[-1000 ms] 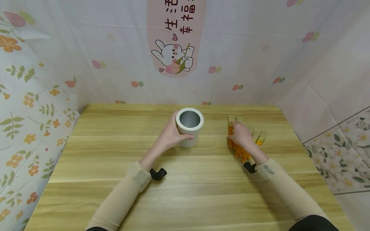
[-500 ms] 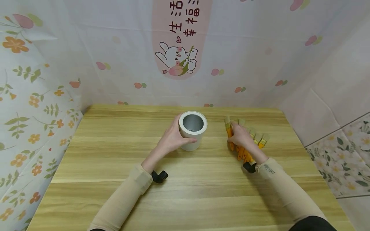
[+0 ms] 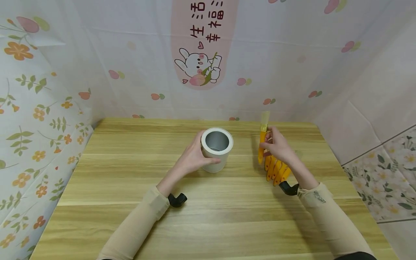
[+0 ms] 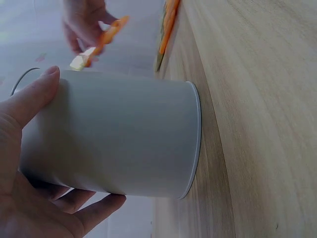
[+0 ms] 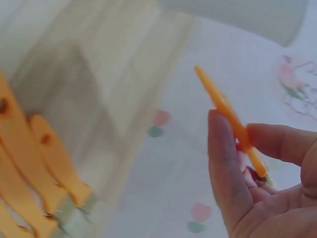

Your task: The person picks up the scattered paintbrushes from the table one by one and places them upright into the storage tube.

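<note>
A white cylindrical can (image 3: 216, 155) with an open top and grey inside stands upright on the wooden table. My left hand (image 3: 191, 153) grips its left side, thumb across the front; in the left wrist view the fingers curl round the can's wall (image 4: 119, 134). To the right, my right hand (image 3: 276, 146) pinches a flat paintbrush (image 3: 262, 144) by its orange handle, pale bristles pointing up. The right wrist view shows the orange handle (image 5: 230, 116) between thumb and fingers, above the table. Below this hand, several more orange-handled paintbrushes (image 3: 276, 171) lie fanned out on the table.
The wooden table (image 3: 208, 224) runs back to a white printed cloth (image 3: 136, 65) hanging behind it. Patterned cloth (image 3: 35, 137) also covers the left side, and a tiled, floral surface (image 3: 386, 173) is at the right. Black wrist-worn pieces (image 3: 177, 199) sit at both wrists.
My right hand has lifted one paintbrush off the group, raising it and turning its bristles upward. The left hand keeps its hold on the can, which has shifted slightly in view.
</note>
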Tool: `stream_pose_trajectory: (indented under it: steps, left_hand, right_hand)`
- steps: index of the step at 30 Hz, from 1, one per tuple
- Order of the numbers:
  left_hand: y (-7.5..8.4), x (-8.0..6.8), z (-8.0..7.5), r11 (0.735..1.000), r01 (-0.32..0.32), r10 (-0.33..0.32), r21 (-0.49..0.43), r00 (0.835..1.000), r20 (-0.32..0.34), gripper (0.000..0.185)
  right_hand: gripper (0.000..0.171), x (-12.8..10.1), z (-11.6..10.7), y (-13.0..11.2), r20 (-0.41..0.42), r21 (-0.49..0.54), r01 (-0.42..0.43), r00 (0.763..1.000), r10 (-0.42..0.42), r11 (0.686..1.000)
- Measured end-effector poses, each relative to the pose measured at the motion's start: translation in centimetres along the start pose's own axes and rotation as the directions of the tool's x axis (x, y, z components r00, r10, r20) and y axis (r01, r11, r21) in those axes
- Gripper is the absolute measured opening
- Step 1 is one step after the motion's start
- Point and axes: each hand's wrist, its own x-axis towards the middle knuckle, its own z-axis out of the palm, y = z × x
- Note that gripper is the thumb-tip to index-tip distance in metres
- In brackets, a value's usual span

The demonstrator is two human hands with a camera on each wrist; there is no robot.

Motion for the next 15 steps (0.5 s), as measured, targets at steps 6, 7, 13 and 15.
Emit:
stream_pose_trajectory:
  steps: [6,7,13,15]
  left_hand:
    - [0.1,-0.3,-0.2,1.000,-0.012,0.012,-0.010,1.000,0.020,0.102]
    - [0.1,-0.4,-0.3,1.000,-0.013,0.013,-0.008,1.000,0.024,0.102]
    - [0.0,-0.8,-0.5,1.000,-0.018,0.018,0.000,0.998,0.059,0.106]
    - [0.0,-0.9,-0.5,1.000,-0.019,0.019,-0.004,0.997,0.074,0.106]
  right_hand:
    - [0.045,-1.5,-0.8,-2.4,-0.104,0.046,0.144,0.985,-0.139,0.988]
    - [0.042,-1.7,-0.8,-2.8,-0.121,0.048,0.169,0.979,-0.162,0.984]
    - [0.028,-2.9,-0.4,-5.1,-0.213,0.100,0.314,0.934,-0.288,0.944]
    - [0.022,-3.3,0.0,-5.9,-0.240,0.128,0.362,0.915,-0.325,0.924]
